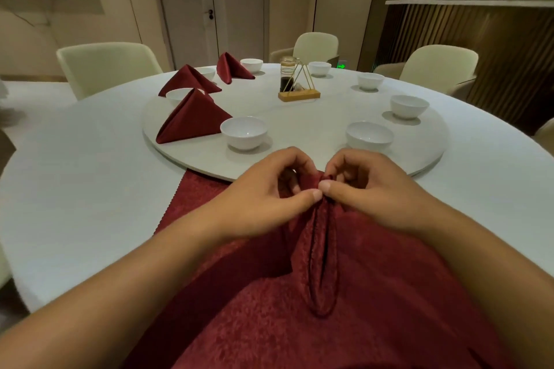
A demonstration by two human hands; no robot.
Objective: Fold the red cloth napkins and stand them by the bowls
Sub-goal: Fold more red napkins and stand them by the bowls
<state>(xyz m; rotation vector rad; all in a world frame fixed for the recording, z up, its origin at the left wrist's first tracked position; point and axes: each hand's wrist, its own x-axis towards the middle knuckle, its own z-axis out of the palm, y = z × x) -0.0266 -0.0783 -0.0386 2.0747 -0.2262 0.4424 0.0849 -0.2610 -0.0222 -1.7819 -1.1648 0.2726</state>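
Note:
A red cloth napkin (299, 302) lies spread on the near side of the white round table (78, 177). My left hand (263, 192) and my right hand (365, 192) meet at its far end and each pinches a raised fold of the cloth between thumb and fingers. Three folded red napkins stand on the turntable (299, 117) at the left: one (192, 120) beside the nearest left bowl (243, 132), two more (189, 81) (229, 69) farther back. Several white bowls ring the turntable, among them one (369, 135) just beyond my right hand.
A wooden stand with a gold triangle frame and a glass jar (295, 81) sits at the turntable's middle. Cream chairs (105, 66) (434, 69) surround the table. A door is at the back.

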